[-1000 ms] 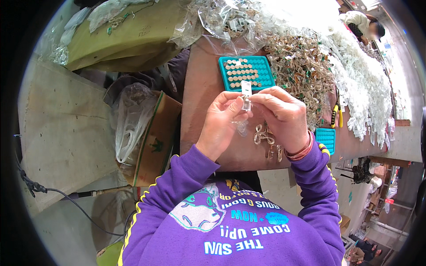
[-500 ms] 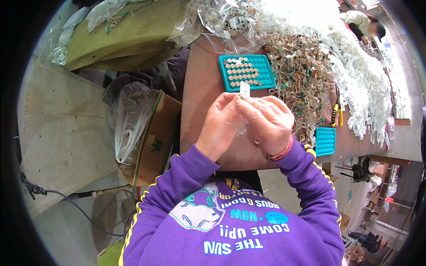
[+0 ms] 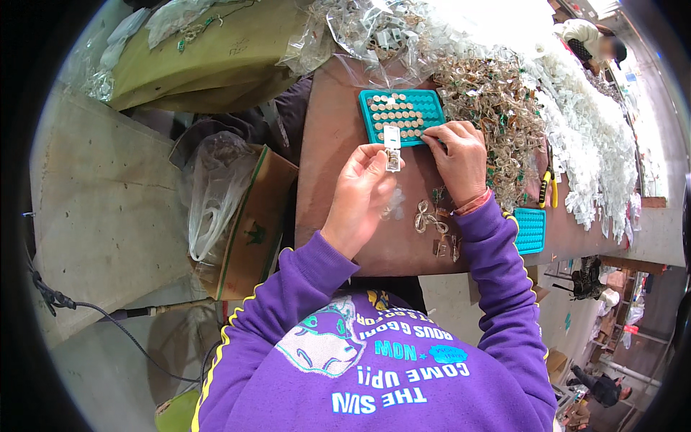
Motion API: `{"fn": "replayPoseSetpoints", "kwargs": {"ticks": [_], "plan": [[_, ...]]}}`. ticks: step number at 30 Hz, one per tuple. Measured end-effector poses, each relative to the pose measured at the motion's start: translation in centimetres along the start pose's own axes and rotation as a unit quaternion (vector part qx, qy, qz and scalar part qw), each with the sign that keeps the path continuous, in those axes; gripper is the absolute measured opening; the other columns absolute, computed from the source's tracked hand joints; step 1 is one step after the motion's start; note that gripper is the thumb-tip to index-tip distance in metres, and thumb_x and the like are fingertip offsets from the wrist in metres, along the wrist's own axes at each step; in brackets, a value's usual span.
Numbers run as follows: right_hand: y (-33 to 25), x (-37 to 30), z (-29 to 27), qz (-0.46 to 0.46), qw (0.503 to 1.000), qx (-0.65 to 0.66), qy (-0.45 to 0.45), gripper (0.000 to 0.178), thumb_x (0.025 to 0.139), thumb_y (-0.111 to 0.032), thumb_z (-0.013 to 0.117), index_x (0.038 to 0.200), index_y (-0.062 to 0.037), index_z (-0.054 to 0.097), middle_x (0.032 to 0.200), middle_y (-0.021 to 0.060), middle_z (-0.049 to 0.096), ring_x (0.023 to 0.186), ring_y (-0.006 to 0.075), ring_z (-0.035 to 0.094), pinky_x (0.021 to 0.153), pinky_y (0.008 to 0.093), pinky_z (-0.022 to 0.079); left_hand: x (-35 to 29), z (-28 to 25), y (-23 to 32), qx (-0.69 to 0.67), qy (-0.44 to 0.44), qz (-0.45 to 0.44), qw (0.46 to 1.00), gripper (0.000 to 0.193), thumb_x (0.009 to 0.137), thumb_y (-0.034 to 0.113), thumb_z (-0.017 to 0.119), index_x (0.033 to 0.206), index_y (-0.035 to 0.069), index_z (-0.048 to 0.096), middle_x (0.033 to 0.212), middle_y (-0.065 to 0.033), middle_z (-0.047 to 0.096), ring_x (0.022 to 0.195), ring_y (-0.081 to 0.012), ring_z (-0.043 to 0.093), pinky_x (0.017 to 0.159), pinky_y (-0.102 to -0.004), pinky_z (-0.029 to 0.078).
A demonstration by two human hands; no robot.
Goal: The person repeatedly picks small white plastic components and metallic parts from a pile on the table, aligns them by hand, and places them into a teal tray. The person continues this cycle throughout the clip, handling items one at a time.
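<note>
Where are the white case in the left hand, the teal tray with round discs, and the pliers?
White case [image 3: 391,137]: head view, on its upper half.
Teal tray [image 3: 430,109]: head view, on bare cells at its right.
Pliers [image 3: 544,189]: head view, on a yellow-and-black handle.

Heaped parts [image 3: 489,108], pliers [image 3: 544,189] and a turquoise tray [image 3: 430,109] show a workshop

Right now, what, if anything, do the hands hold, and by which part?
Left hand: small white-and-clear piece, pinched by its left edge near the middle. Right hand: at the teal disc tray; cannot tell if it grips anything.
</note>
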State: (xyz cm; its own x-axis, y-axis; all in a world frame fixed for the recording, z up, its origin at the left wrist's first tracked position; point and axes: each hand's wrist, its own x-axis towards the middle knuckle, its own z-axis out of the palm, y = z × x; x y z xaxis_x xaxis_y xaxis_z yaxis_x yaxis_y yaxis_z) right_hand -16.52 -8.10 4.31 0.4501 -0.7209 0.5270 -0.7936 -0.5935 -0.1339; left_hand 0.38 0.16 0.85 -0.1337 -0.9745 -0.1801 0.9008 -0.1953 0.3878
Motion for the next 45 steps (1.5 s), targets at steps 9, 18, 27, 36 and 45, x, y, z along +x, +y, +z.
{"fn": "replayPoseSetpoints", "kwargs": {"ticks": [9, 18, 27, 36, 45], "plan": [[-5.0, -0.3, -3.5, 0.038, 0.962, 0.27, 0.017, 0.013, 0.076, 0.001, 0.072, 0.088, -0.0029, 0.069, 0.082, 0.0078, 0.066, 0.072, 0.0208, 0.066, 0.062, 0.0295, 0.053, -0.1, 0.6, -0.4, 0.046, -0.003, 0.038, 0.998, 0.014, 0.096, 0.013, 0.062, 0.105, 0.006, 0.056, 0.1, -0.0076, 0.065, 0.08, -0.0146, 0.065, 0.071, -0.0257, 0.054], [-4.8, 0.3, -3.7, 0.059, 0.953, 0.282, -0.095, 0.012, 0.077, 0.003, 0.07, 0.088, 0.0005, 0.068, 0.082, 0.0099, 0.064, 0.074, 0.0196, 0.065, 0.065, 0.0272, 0.051, -0.4, 0.4, -0.3, 0.066, 0.006, 0.028, 0.997, 0.014, 0.096, 0.014, 0.063, 0.104, 0.005, 0.056, 0.102, -0.007, 0.064, 0.08, -0.0139, 0.064, 0.073, -0.0263, 0.054], [-5.7, -1.3, -2.3, -0.08, 0.978, 0.191, 0.028, 0.021, 0.078, -0.005, 0.07, 0.099, -0.004, 0.07, 0.088, 0.0098, 0.067, 0.074, 0.0266, 0.067, 0.066, 0.035, 0.054, -0.5, -0.1, -0.4, -0.015, -0.007, 0.038, 0.999, 0.015, 0.096, 0.016, 0.063, 0.104, 0.006, 0.056, 0.101, -0.0055, 0.062, 0.085, -0.012, 0.062, 0.075, -0.0253, 0.055], [-4.7, 0.0, -4.8, 0.301, 0.801, 0.505, -0.116, 0.029, 0.091, -0.014, 0.065, 0.117, -0.0008, 0.064, 0.085, 0.0017, 0.065, 0.073, 0.0044, 0.057, 0.063, 0.0209, 0.046, -0.6, 0.6, 0.1, -0.025, -0.091, -0.035, 0.995, 0.019, 0.097, 0.017, 0.062, 0.111, 0.005, 0.056, 0.1, -0.0056, 0.063, 0.085, -0.0114, 0.061, 0.076, -0.0241, 0.052], [-6.1, -1.1, -1.9, 0.004, 0.963, 0.257, 0.087, 0.018, 0.077, 0.0, 0.073, 0.095, -0.0031, 0.07, 0.084, 0.0101, 0.065, 0.073, 0.0218, 0.066, 0.063, 0.0304, 0.053, -0.4, 0.4, 0.0, -0.057, -0.059, -0.059, 0.995, 0.026, 0.099, 0.022, 0.059, 0.118, 0.006, 0.056, 0.107, -0.002, 0.062, 0.092, -0.0112, 0.06, 0.08, -0.0258, 0.05]]}}
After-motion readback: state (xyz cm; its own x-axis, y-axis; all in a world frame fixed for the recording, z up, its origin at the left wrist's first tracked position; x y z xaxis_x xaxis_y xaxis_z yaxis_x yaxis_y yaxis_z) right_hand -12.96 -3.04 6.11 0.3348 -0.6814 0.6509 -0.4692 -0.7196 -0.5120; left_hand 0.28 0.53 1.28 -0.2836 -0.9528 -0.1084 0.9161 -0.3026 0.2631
